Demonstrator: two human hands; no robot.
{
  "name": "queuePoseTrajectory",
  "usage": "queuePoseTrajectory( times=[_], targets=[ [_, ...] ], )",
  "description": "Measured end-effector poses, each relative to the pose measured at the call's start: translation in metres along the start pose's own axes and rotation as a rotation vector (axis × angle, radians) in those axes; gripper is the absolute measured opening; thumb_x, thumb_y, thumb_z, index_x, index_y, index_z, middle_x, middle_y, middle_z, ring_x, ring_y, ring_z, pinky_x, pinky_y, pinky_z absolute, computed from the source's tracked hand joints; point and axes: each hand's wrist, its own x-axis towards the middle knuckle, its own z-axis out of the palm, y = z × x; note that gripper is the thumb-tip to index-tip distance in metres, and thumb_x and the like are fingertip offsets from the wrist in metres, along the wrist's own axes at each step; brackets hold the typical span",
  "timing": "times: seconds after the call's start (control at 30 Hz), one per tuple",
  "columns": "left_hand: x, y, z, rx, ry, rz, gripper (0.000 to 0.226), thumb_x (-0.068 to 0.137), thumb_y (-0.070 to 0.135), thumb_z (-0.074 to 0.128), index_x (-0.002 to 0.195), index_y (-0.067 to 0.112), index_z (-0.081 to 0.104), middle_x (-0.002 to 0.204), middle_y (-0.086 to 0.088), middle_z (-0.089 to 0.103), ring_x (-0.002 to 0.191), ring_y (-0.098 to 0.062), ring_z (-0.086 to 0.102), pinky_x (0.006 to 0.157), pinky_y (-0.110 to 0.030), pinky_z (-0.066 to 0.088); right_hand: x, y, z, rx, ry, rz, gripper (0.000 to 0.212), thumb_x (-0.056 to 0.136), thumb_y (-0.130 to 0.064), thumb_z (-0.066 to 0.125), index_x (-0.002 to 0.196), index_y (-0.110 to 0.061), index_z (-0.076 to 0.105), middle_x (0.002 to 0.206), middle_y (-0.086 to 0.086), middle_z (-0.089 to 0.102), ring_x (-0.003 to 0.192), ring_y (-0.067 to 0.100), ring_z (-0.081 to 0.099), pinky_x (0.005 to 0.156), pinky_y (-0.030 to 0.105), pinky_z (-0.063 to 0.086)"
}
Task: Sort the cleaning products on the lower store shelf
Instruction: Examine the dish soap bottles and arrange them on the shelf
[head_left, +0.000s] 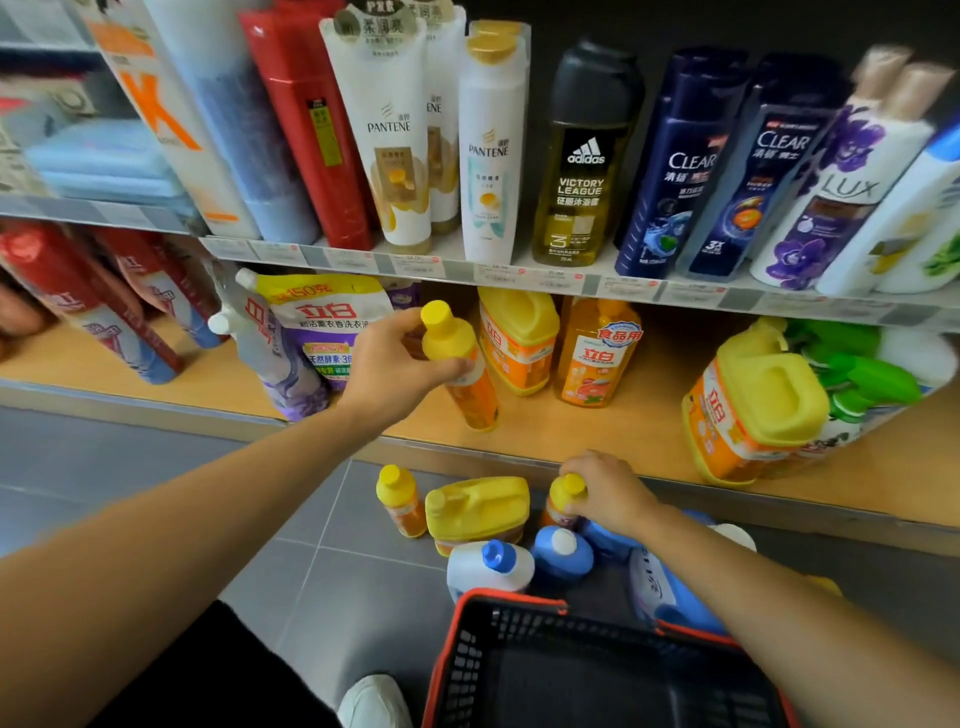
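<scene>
Two orange bottles gripped: one at the lower shelf (571, 431), one on the floor

The left hand (395, 364) is clamped round the neck of a yellow-capped shelf bottle (467, 384), which is held tilted near the shelf's front edge, just beside a yellow jug (517, 338). The right hand (608, 493) is curled over the cap of a floor bottle (561, 501), which stands among a floor jug (478, 506) and blue bottles (561, 558), between the shelf edge and a red-rimmed basket (519, 603). Bare board is shown up to the large jug (753, 405) at right

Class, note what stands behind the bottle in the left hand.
An orange jug with a yellow top stands behind the bottle. The left hand hides whatever stands beside that jug.
</scene>
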Motion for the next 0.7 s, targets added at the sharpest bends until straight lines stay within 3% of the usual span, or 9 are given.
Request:
queuePoseTrajectory(
  times=[0.07,0.17,0.3,0.37,0.47,0.6,0.7],
  targets=[
    [0.014,-0.013,0.003,0.036,-0.008,-0.028,0.031,0.072,0.029,0.089,0.096,0.032,0.071,0.081,0.01,0.072,0.069,-0.009,0.067,0.062,-0.033,0.055,0.008,0.0,0.004,-0.057,0.023,-0.004,0.041,0.081,-0.028,0.081,0.119,-0.021,0.067,0.118,0.003,0.062,0.109,0.026,0.059,0.084,0.03,0.042],
    [0.034,-0.034,0.011,0.101,0.004,-0.064,0.036,0.074,0.03,0.088,0.104,0.027,0.069,0.087,0.006,0.071,0.078,-0.02,0.069,0.07,-0.042,0.058,0.015,0.001,-0.004,-0.128,-0.011,-0.025,0.039,0.084,-0.028,0.079,0.12,-0.019,0.067,0.122,0.003,0.061,0.112,0.026,0.058,0.089,0.033,0.044],
    [0.053,-0.059,0.025,0.138,0.028,-0.079,0.042,0.074,0.03,0.088,0.11,0.027,0.068,0.088,0.006,0.071,0.081,-0.021,0.069,0.069,-0.037,0.057,0.003,-0.007,-0.043,-0.148,0.017,-0.068,0.032,0.087,-0.031,0.075,0.117,-0.022,0.068,0.117,0.0,0.061,0.109,0.025,0.058,0.09,0.035,0.047],
    [0.06,-0.07,0.032,0.163,0.051,-0.086,0.049,0.073,0.034,0.087,0.117,0.027,0.069,0.094,0.007,0.072,0.088,-0.017,0.069,0.074,-0.035,0.058,-0.007,-0.019,-0.072,-0.128,0.106,-0.128,0.026,0.087,-0.032,0.075,0.11,-0.021,0.069,0.104,-0.005,0.057,0.104,0.023,0.059,0.085,0.036,0.047],
    [0.067,-0.078,0.038,0.139,0.078,-0.118,0.057,0.074,0.039,0.086,0.126,0.028,0.064,0.103,0.008,0.07,0.094,-0.014,0.067,0.081,-0.038,0.059,-0.019,-0.045,-0.118,-0.083,0.269,-0.2,0.028,0.087,-0.027,0.076,0.112,-0.019,0.07,0.104,-0.007,0.06,0.102,0.019,0.058,0.085,0.035,0.046],
    [0.064,-0.085,0.039,0.049,0.085,-0.124,0.064,0.076,0.035,0.087,0.132,0.021,0.06,0.112,0.003,0.071,0.103,-0.016,0.067,0.088,-0.036,0.058,-0.016,-0.079,-0.153,0.016,0.37,-0.295,0.025,0.087,-0.022,0.077,0.111,-0.021,0.07,0.088,-0.016,0.052,0.08,0.005,0.05,0.073,0.027,0.04],
    [0.061,-0.089,0.035,-0.022,0.043,-0.136,0.065,0.077,0.029,0.087,0.133,0.018,0.056,0.119,-0.001,0.069,0.109,-0.018,0.066,0.095,-0.04,0.057,-0.001,-0.096,-0.154,0.019,0.41,-0.324,0.032,0.087,-0.019,0.076,0.118,-0.017,0.07,0.096,-0.009,0.055,0.086,0.01,0.051,0.076,0.025,0.038]
  ],
)
